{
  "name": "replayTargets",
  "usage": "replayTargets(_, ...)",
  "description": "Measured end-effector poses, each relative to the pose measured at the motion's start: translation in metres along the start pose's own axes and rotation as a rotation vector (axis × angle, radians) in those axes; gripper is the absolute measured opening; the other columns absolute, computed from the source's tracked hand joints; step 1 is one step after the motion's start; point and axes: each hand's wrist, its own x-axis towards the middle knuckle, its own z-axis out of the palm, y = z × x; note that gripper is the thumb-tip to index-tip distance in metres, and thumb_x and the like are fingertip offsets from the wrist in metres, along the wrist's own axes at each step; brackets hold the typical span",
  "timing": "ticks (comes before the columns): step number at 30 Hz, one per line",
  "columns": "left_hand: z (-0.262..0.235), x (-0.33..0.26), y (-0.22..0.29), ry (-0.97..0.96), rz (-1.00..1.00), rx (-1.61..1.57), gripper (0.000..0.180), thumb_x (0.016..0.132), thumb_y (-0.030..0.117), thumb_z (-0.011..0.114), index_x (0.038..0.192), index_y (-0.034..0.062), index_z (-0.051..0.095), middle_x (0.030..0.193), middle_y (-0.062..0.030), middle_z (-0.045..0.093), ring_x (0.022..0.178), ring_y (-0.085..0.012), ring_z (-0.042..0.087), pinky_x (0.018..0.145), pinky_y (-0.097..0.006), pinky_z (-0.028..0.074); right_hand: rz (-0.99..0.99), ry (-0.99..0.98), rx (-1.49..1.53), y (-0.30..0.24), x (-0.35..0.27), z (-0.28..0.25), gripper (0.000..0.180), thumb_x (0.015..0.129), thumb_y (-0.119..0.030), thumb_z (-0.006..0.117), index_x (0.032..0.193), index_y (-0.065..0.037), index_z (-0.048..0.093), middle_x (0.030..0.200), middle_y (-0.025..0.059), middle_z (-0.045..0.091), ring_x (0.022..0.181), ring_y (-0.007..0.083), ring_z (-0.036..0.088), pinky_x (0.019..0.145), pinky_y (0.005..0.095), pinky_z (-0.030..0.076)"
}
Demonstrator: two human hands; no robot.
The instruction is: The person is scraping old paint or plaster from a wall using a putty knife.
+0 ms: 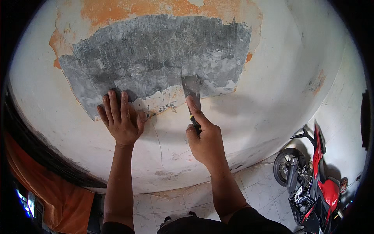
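Note:
In front of me is a white wall (pixel 272 82) with a large bared grey patch (pixel 156 50), edged by peeling orange and white paint. My right hand (pixel 205 136) grips a putty knife (pixel 192 87) by its dark handle, the index finger stretched along the metal blade. The blade's tip lies against the patch near its lower edge, where ragged pale paint (pixel 175 95) meets the grey. My left hand (pixel 122 121) rests with fingers spread on the wall at the patch's lower left and holds nothing.
A red and black motorcycle (pixel 329 191) stands at the lower right on a tiled floor (pixel 257 183). Orange cloth (pixel 58 195) hangs at the lower left beside a dark edge. A thin crack (pixel 159 144) runs down the wall below the patch.

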Motion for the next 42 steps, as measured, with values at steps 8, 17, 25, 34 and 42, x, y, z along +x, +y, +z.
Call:
replayTargets(8,0.005,-0.004,-0.001,0.002,-0.035,-0.036,0.068,0.102,0.054,0.044,0.152,0.0086,0.049,0.161,-0.0224,0.037,0.153,-0.0420,0.028,0.125,-0.059,0.008,0.040,-0.047,-0.082,0.012,-0.016,0.003,0.073,0.092,-0.002,0.055,0.157,-0.032,0.040,0.136,0.0146,0.064,0.086,0.0381,0.072,0.077,0.0407,0.057)
replayTargets(17,0.006,-0.011,0.003,-0.021,-0.062,-0.038,0.070,0.101,0.057,0.043,0.152,0.0086,0.048,0.161,-0.0228,0.036,0.153,-0.0417,0.026,0.125,-0.058,0.007,0.001,0.017,-0.072,0.023,-0.018,0.013,0.072,0.091,0.002,0.056,0.155,-0.030,0.045,0.133,0.0198,0.065,0.061,0.0150,0.061,0.066,0.0307,0.053)
replayTargets(25,0.004,-0.011,-0.002,-0.028,-0.057,-0.020,0.069,0.101,0.055,0.045,0.150,0.0078,0.051,0.161,-0.0232,0.036,0.154,-0.0409,0.025,0.125,-0.058,0.006,0.006,0.017,-0.122,0.025,-0.028,0.026,0.074,0.091,-0.004,0.058,0.156,-0.035,0.041,0.090,0.0205,0.072,0.075,0.0399,0.069,0.070,0.0475,0.055)
replayTargets(34,0.005,-0.009,0.004,-0.024,-0.050,-0.034,0.068,0.102,0.053,0.045,0.152,0.0066,0.047,0.161,-0.0246,0.036,0.153,-0.0424,0.026,0.125,-0.058,0.007,-0.060,0.051,-0.059,0.018,-0.015,0.023,0.073,0.092,-0.002,0.055,0.156,-0.033,0.041,0.114,0.0207,0.071,0.077,0.0386,0.070,0.074,0.0429,0.057)
replayTargets(42,0.003,-0.006,0.006,-0.027,-0.031,-0.020,0.071,0.104,0.055,0.041,0.154,0.0060,0.044,0.161,-0.0258,0.035,0.153,-0.0430,0.026,0.124,-0.058,0.009,-0.034,0.029,-0.027,-0.006,-0.003,0.012,0.076,0.090,-0.002,0.057,0.156,-0.035,0.040,0.120,0.0197,0.070,0.081,0.0397,0.070,0.073,0.0434,0.057)
